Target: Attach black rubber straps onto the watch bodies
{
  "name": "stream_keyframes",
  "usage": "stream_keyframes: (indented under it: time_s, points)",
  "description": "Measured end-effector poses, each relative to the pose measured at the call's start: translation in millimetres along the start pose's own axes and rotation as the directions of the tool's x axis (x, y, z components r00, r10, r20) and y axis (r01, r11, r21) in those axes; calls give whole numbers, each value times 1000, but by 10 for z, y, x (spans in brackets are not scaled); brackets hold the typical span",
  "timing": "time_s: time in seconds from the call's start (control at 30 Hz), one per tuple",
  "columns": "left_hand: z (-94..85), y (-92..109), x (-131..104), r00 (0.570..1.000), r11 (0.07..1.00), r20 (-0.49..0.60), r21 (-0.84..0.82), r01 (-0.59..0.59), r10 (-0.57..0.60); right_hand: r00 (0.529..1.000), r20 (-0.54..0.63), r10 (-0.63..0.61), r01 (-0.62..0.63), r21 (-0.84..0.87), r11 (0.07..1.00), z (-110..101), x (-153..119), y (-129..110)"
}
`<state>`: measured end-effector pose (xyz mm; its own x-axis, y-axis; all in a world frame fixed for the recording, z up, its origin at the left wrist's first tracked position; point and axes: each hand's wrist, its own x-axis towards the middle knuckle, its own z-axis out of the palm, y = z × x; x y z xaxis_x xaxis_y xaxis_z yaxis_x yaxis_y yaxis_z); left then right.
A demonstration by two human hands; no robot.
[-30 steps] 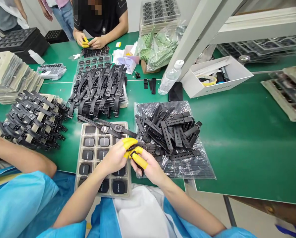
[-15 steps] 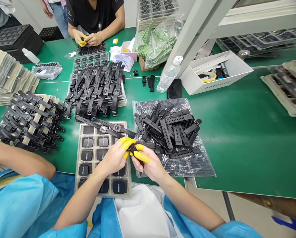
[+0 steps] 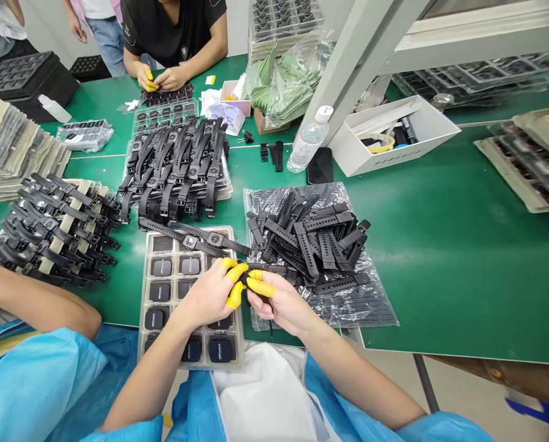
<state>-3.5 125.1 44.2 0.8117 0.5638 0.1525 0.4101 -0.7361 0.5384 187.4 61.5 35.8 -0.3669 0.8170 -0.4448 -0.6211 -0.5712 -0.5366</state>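
Note:
My left hand (image 3: 214, 291) and my right hand (image 3: 281, 302) meet over the front of a tray, with yellow covers on several fingertips. Both are closed on a black watch strap (image 3: 245, 278), pinched between the fingertips and mostly hidden; whether a watch body is attached I cannot tell. Under my left forearm lies the clear tray (image 3: 144, 307), its compartments holding square black watch bodies (image 3: 162, 267). Two watches with straps (image 3: 215, 239) rest across its far edge. Right of my hands, loose black straps (image 3: 307, 248) are heaped on a plastic bag (image 3: 376, 310).
Strapped watches are piled on trays at the back (image 3: 177, 166) and on a stack to the left (image 3: 56, 227). A bottle (image 3: 309, 140), a phone (image 3: 320, 166) and a white box (image 3: 394, 150) stand beyond the bag. Co-workers sit across and at my left.
My left fingers have shifted and curled further round the strap, covering more of it. A dark strap end now shows below my right hand. The whole view has moved slightly.

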Motion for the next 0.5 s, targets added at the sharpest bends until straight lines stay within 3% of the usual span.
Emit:
stream_keyframes:
  time_s: [0.2,0.3,0.4,0.5]
  points:
    - [-26,-16,-41,999,983,-35,-184,-14,8,998,30,-63,67,-136,989,7,1,63]
    - [-13,-19,-47,996,959,-65,-281,39,-60,991,21,-129,131,-138,982,5,8,89]
    - [10,-5,-30,974,929,-157,-356,100,-165,978,12,-207,206,-175,963,1,13,104]
    - [38,28,2,932,887,-295,-458,54,-209,974,45,-221,225,-211,951,-4,15,135]
